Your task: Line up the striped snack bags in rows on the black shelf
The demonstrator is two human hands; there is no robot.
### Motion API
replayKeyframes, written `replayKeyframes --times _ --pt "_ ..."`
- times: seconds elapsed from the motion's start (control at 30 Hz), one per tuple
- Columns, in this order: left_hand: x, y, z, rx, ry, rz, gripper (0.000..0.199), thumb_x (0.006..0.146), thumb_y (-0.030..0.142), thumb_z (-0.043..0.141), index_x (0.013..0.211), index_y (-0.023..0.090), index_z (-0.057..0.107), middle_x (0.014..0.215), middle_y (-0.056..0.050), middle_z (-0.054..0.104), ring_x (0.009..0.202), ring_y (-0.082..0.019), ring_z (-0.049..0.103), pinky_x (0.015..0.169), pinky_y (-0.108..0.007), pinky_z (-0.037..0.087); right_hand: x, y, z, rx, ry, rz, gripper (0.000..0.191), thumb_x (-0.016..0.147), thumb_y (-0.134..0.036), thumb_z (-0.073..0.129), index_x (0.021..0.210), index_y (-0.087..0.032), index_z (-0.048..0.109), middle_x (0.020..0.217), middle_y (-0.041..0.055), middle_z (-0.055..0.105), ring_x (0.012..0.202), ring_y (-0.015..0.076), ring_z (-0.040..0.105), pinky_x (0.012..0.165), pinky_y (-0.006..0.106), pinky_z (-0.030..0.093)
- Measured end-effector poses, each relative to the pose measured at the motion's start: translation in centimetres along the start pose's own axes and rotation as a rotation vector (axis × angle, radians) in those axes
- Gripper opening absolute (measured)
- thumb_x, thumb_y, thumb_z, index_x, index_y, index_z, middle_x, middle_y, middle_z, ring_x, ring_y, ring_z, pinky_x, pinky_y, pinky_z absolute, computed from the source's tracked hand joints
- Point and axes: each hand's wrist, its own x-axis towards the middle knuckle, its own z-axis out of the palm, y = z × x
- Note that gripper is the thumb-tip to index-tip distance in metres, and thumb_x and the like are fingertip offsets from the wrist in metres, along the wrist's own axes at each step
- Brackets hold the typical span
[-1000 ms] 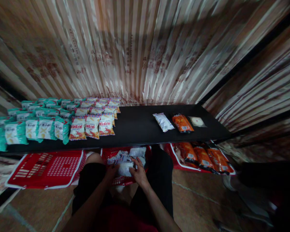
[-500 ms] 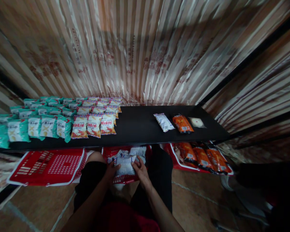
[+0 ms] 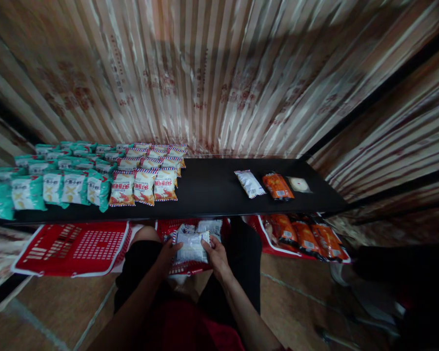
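Observation:
Between my two hands is a silvery-white snack bag (image 3: 192, 247) with striped ends, its plain printed back facing up. My left hand (image 3: 168, 256) pinches its left end, and my right hand (image 3: 216, 253) grips the right end with the thumb on top. Just beneath, a red basket (image 3: 162, 225) between my knees holds more such bags (image 3: 210, 225). On the black shelf above, rows of striped-edge snack bags (image 3: 144, 186) stand beside rows of teal-and-white snack bags (image 3: 75, 187).
A lone white bag (image 3: 249, 184), an orange packet (image 3: 278, 186) and a round pale item in clear wrap (image 3: 299, 184) lie on the black shelf (image 3: 212, 187). A red basket (image 3: 73, 248) sits at left; another basket (image 3: 258, 234) with orange packets is at right.
The snack bag has risen slightly and its printed back now catches more light. Both hands keep hold of its ends; the right hand has shifted a little right. The shelf goods look the same.

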Motion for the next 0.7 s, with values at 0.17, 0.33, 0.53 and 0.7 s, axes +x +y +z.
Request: replayKeyframes --times 0.17,0.33,0.53,0.7 --pt "-0.4 1.2 0.1 0.017 -0.043 -0.046 0.048 0.054 0.047 0.077 0.086 0.014 0.063 0.069 -0.005 0.069 0.067 -0.020 0.067 0.062 -0.029 0.052 0.0 -1.8 0.7 -0.009 -0.018 0.021 0.038 0.049 -0.038 0.078 0.078 -0.019 0.063 0.065 -0.0008 0.064 0.054 0.0137 0.056 0.052 0.024 0.043" --pt "-0.8 1.6 0.0 0.047 -0.050 -0.019 0.052 0.054 0.049 0.076 0.086 0.011 0.063 0.067 -0.005 0.069 0.062 -0.019 0.066 0.058 -0.027 0.050 0.2 -3.0 1.4 0.026 -0.052 0.075 0.040 0.047 -0.037 0.080 0.079 -0.019 0.063 0.066 -0.0004 0.066 0.055 0.0136 0.058 0.052 0.024 0.044" --pt "-0.8 1.3 -0.2 0.067 0.040 0.041 0.052 0.054 0.050 0.076 0.085 0.010 0.062 0.066 -0.005 0.069 0.059 -0.019 0.065 0.054 -0.025 0.047 0.5 -3.1 1.9 0.100 0.019 0.091 0.043 0.046 -0.038 0.082 0.080 -0.019 0.064 0.058 -0.0023 0.064 0.050 0.0131 0.056 0.049 0.024 0.043" --pt "-1.2 1.7 0.1 0.045 0.105 0.088 0.050 0.060 0.048 0.073 0.091 0.011 0.063 0.070 -0.006 0.070 0.064 -0.020 0.066 0.057 -0.026 0.049 -0.2 -2.8 2.1 0.172 0.020 0.088 0.038 0.053 -0.042 0.079 0.081 -0.020 0.065 0.068 0.0000 0.067 0.062 0.0174 0.062 0.060 0.028 0.048"
